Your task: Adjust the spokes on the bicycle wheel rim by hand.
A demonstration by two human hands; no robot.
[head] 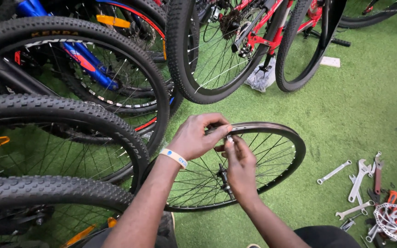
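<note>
A bare black bicycle rim (290, 138) with thin spokes and a centre hub (224, 177) stands on the green turf in front of me. My left hand (196, 135), with a pale wristband, grips the rim's top edge. My right hand (237, 158) pinches a small silver spoke tool (229, 139) against the rim just below the left hand's fingertips. Both hands meet at the same spot on the rim.
Several bicycles with knobby tyres (129, 59) crowd the left and top. Several silver wrenches (357, 179) and a brake disc (396, 220) lie on the turf at lower right. A red bicycle frame (265, 27) stands behind, with a white rag (260, 78) under it.
</note>
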